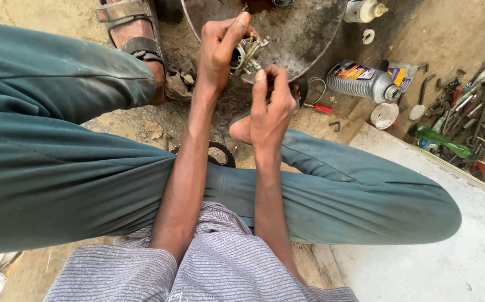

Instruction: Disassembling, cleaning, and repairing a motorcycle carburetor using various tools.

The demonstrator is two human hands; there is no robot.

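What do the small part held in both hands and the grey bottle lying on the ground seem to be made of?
Small part, held by the left hand and right hand: apparently cast metal, dull silver-grey, with a brass-coloured stub on top. Grey bottle: probably plastic, with a smooth, slightly glossy moulded body, a ribbed end and a coloured label.

Roadside-type repair workshop, work done on the ground: dirt floor (142,120), pile of spanners & tools (480,106), grey oil bottle (360,80), red screwdriver (322,108), sprocket (220,154), grimy metal pan (304,31).
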